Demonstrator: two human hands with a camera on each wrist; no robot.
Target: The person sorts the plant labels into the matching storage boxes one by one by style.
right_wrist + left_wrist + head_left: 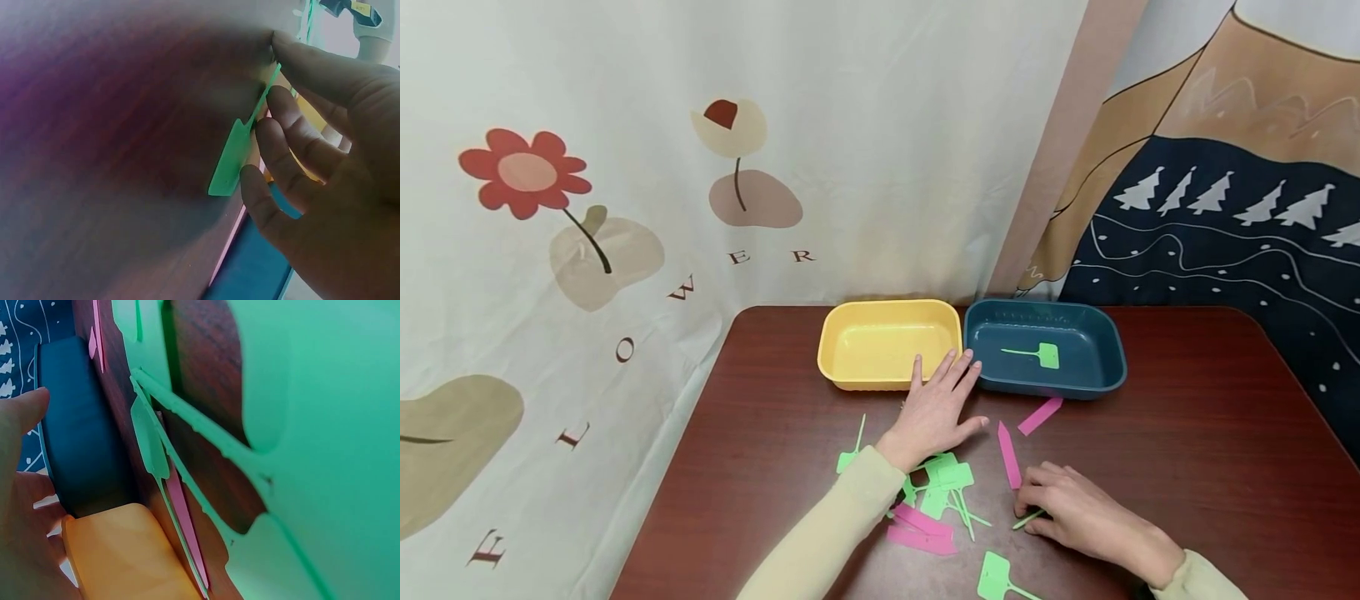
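Observation:
My left hand (928, 417) is spread with straight fingers above the table, its fingertips overlapping the near rims of the yellow bin (891, 385) and the dark blue bin (1052, 388). Nothing is in its grasp. Beneath that wrist lies a loose pile of green T-shaped plant labels (951, 477) and pink pointed plant labels (921, 542). My right hand (1075, 508) is low at the tabletop to the right of the pile, fingers curled round a green plant label (231, 159). That label's thin stem runs between thumb and index finger in the right wrist view.
One green label (1048, 356) lies inside the blue bin. Two pink labels, one upright in view (1009, 454) and one slanted (1041, 415), lie between bin and right hand. Another green label (995, 575) is near the front. A printed curtain (880, 167) hangs behind the table.

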